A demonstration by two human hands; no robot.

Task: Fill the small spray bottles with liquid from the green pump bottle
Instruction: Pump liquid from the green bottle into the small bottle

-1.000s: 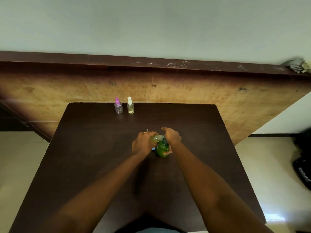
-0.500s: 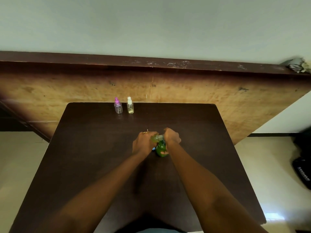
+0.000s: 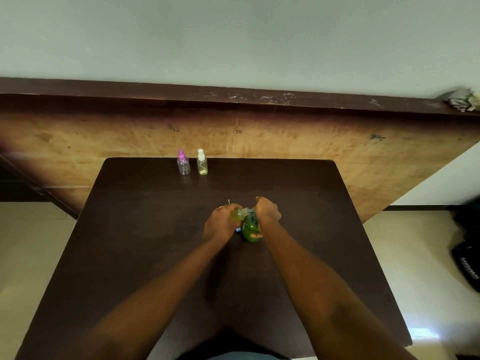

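The green pump bottle (image 3: 251, 228) stands at the middle of the dark table (image 3: 135, 229). My right hand (image 3: 267, 210) is closed over its pump head. My left hand (image 3: 220, 222) grips a small open bottle (image 3: 237, 214) holding yellow-green liquid, tilted with its mouth at the pump's spout. A small blue piece (image 3: 238, 230) lies on the table between my left hand and the green bottle. At the far edge stand two capped spray bottles: one with a pink cap (image 3: 183, 162) and one with a white cap (image 3: 202, 162).
A worn wooden panel (image 3: 285, 141) rises right behind the table's far edge. A crumpled cloth (image 3: 461, 100) lies on its ledge at the right. A black bag (image 3: 467, 263) sits on the floor to the right.
My right hand has pressed down a little on the pump head and the green bottle stands more upright. My left hand keeps the small bottle at the spout.
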